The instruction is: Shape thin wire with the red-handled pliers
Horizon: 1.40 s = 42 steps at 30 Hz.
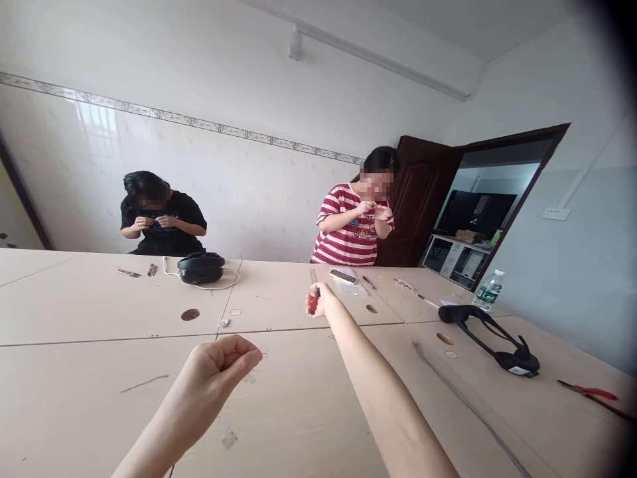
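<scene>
My left hand (223,362) is over the near part of the table (279,425), thumb and forefinger pinched on a thin looped wire (265,354). Farther forward, my right hand (318,302) is closed round a small red and black tool (314,301); its exact kind cannot be made out. Just beyond my right hand lie a clear ruler-like strip (313,274) and a phone (343,276) on a plastic sheet. A thin twisted wire (144,383) rests on the table left of my left hand.
Two people sit across the table. A black headset case (201,268) with a white cable is at the back left. On the right are a black headset (490,338), a water bottle (489,291), red-handled pliers (590,392) and a grey wire bundle (462,398).
</scene>
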### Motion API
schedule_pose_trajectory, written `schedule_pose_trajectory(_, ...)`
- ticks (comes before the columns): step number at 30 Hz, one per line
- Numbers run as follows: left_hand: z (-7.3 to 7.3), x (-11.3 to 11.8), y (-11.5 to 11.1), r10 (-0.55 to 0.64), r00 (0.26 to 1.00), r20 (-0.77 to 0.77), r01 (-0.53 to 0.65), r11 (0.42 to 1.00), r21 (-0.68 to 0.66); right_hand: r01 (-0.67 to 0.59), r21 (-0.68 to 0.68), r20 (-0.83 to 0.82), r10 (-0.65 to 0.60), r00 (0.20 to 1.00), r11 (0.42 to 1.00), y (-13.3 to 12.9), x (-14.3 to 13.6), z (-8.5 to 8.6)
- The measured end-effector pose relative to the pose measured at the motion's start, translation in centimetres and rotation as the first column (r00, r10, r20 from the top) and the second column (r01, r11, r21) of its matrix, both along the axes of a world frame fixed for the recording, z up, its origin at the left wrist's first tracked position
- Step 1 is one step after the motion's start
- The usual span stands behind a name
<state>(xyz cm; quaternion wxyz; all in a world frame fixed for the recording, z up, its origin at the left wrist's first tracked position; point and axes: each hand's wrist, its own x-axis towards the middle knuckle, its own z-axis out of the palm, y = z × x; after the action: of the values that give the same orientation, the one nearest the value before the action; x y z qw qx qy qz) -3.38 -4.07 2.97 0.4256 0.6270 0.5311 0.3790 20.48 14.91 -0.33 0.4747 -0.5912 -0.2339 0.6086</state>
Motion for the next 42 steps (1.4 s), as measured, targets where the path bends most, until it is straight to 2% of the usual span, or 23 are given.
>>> schedule_pose_trajectory(4,-0.3,-0.1,0.4,0.031,1.0,0.002,-0.031,1.0,0.004,-0.092,0.179,-0.042,0.101,0.994,0.98,-4.1,-3.8,-0.5)
schedule_pose_trajectory(9,-0.7,-0.1,1.0,0.011,0.999,0.037,-0.012,1.0,0.028,-0.167,0.445,-0.021,0.196,0.98,0.88,-12.6,-6.9,-1.3)
schedule_pose_trajectory(10,-0.8,0.0,1.2,0.0,0.999,0.04,-0.001,1.0,0.027,-0.178,0.499,0.007,0.202,0.979,0.848,-14.1,-7.0,-1.3)
schedule_pose_trajectory(12,-1.1,0.1,1.3,-0.022,0.999,0.044,0.021,0.999,0.033,-0.244,0.655,0.2,0.147,0.969,0.715,-16.6,-7.0,-1.1)
schedule_pose_trajectory(14,-1.4,0.2,1.5,-0.044,0.998,0.034,0.043,0.998,0.036,-0.297,0.684,0.297,0.118,0.948,0.666,-18.1,-6.8,-1.1)
schedule_pose_trajectory(18,-1.7,0.3,1.5,-0.081,0.996,0.022,0.08,0.996,0.046,-0.322,0.675,0.342,0.106,0.934,0.664,-19.1,-6.8,-1.7)
schedule_pose_trajectory(22,-1.5,0.3,1.4,-0.085,0.996,0.014,0.085,0.996,0.032,-0.337,0.66,0.357,0.115,0.927,0.672,-19.2,-7.1,-2.0)
schedule_pose_trajectory(29,-0.8,0.5,0.9,-0.092,0.996,-0.007,0.092,0.995,0.027,-0.341,0.64,0.349,0.135,0.927,0.689,-19.7,-7.3,-1.6)
schedule_pose_trajectory(42,-1.0,0.5,0.8,-0.106,0.994,-0.002,0.106,0.994,0.022,-0.337,0.64,0.362,0.116,0.925,0.691,-20.0,-7.0,-1.8)
